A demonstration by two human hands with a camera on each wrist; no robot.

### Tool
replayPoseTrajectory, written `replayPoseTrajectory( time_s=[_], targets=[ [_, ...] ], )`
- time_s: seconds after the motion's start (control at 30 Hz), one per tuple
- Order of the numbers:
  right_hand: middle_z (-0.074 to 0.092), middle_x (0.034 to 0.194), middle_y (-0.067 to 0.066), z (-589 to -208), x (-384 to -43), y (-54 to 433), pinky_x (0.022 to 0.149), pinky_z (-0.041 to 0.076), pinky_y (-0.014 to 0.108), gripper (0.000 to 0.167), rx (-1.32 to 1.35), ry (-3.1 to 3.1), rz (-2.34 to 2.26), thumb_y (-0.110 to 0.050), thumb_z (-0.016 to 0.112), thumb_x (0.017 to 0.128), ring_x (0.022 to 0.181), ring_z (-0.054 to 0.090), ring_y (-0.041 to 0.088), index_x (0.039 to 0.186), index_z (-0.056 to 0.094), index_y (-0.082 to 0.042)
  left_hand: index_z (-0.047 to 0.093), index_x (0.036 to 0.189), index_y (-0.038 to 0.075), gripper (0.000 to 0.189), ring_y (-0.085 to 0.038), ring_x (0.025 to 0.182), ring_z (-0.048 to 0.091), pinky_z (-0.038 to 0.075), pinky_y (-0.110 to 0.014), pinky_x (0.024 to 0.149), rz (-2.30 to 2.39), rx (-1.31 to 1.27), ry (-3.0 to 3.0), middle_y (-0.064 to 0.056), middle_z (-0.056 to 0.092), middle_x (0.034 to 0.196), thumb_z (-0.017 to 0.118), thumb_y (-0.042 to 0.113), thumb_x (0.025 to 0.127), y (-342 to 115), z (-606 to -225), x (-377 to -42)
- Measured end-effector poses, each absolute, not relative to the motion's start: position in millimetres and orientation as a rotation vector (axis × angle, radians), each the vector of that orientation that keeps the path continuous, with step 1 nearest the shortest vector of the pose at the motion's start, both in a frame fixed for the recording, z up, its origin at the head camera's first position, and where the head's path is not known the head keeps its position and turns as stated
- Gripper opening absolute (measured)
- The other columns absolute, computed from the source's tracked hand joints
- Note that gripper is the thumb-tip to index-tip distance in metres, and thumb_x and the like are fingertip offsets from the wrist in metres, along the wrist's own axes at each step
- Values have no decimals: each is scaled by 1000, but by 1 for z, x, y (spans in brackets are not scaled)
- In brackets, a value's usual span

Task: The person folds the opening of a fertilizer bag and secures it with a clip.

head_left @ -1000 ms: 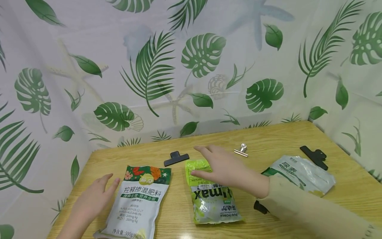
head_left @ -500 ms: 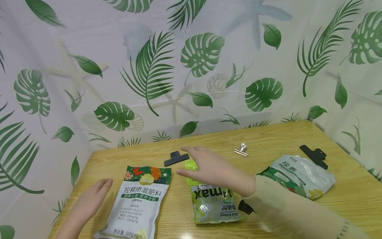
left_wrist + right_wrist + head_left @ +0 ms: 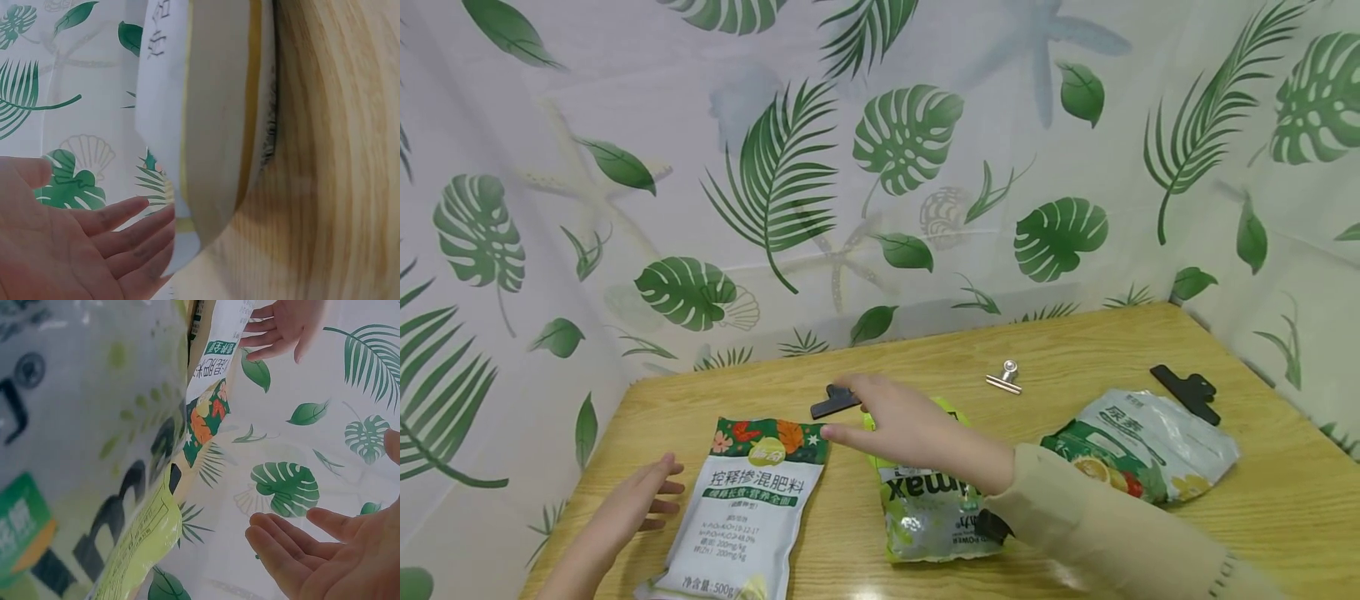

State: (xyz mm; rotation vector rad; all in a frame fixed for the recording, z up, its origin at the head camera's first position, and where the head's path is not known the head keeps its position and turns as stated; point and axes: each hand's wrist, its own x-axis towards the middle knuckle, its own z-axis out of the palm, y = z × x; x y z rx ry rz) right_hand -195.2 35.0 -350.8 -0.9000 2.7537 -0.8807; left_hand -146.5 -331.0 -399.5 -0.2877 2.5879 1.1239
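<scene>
A white fertilizer bag (image 3: 737, 517) with a green floral top band lies flat at the left of the table. Beside its left edge is my left hand (image 3: 632, 504), fingers extended and holding nothing; its palm shows in the left wrist view. My right hand (image 3: 917, 429) hovers over the lime-green fertilizer bag (image 3: 925, 529), thumb tip near the white bag's top right corner. Straight, unloaded fingers of the right hand (image 3: 331, 550) show in the right wrist view. A black bag clip (image 3: 833, 405) lies just beyond this hand, partly hidden by it.
A white-and-green bag (image 3: 1157, 442) lies at the right, with a second black clip (image 3: 1189, 394) against its far side. A small silver clip (image 3: 1004, 379) rests toward the back of the wooden table (image 3: 1090, 350). Leaf-print cloth (image 3: 955, 275) hangs behind.
My right hand has moved left over the lime-green bag, toward the white bag, and now covers part of the black clip. The left hand has turned slightly, its fingers more spread.
</scene>
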Motion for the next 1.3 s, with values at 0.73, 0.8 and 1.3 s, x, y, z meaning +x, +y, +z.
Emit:
replayPoseTrajectory(
  time_s=[0.73, 0.8, 1.3],
  targets=[
    [72, 129, 12, -369, -192, 10, 89, 60, 41, 62, -703, 2471, -1086, -53, 57, 108, 112, 72, 26, 156, 52, -14, 45, 148, -16, 74, -20, 90, 64, 58, -33, 72, 1186, -362, 2539, -23, 66, 115, 20, 47, 117, -322, -416, -151],
    [72, 129, 13, -371, -192, 8, 89, 60, 43, 62, -689, 2449, -1104, -52, 57, 108, 110, 71, 26, 154, 53, -11, 44, 149, -15, 74, -20, 89, 63, 57, -32, 71, 1181, -365, 2545, -21, 65, 113, 21, 48, 117, -322, -417, -151],
    [67, 125, 24, -390, -187, -1, 103, 59, 50, 58, -418, 1994, -1399, -41, 55, 110, 115, 71, 37, 146, 52, 4, 45, 149, -15, 76, -18, 85, 57, 54, -31, 69, 1200, -409, 2520, -11, 59, 102, 18, 48, 116, -320, -419, -151]
  ],
)
